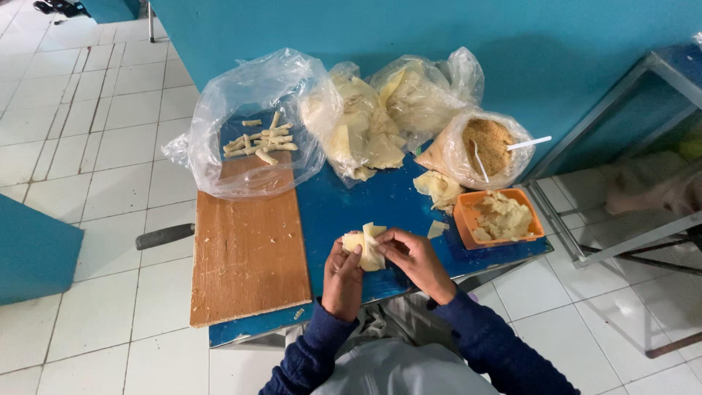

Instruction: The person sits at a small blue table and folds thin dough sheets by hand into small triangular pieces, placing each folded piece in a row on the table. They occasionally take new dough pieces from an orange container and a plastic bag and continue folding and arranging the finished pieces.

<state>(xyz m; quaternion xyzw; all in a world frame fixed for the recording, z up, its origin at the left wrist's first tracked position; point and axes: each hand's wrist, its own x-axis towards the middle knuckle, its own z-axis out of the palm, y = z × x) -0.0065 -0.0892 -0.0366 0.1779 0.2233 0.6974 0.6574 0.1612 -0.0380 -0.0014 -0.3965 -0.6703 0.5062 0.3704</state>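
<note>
Both hands hold a pale yellow square wrapper sheet (369, 245) just above the near edge of the small blue table (365, 201). My left hand (342, 276) grips its left side with the thumb on top. My right hand (418, 262) pinches its right side with the fingertips. An orange tub (499, 218) with pale filling stands just right of my hands. Several finished rolls (260, 141) lie inside an open clear bag (245, 124) at the far left.
A wooden board (245, 252) covers the table's left half. Two clear bags of wrapper sheets (387, 110) and a bag of brown crumbs (488, 145) with white spoons stand at the back. Behind is a blue wall; a metal frame (621, 168) stands at right on white tiles.
</note>
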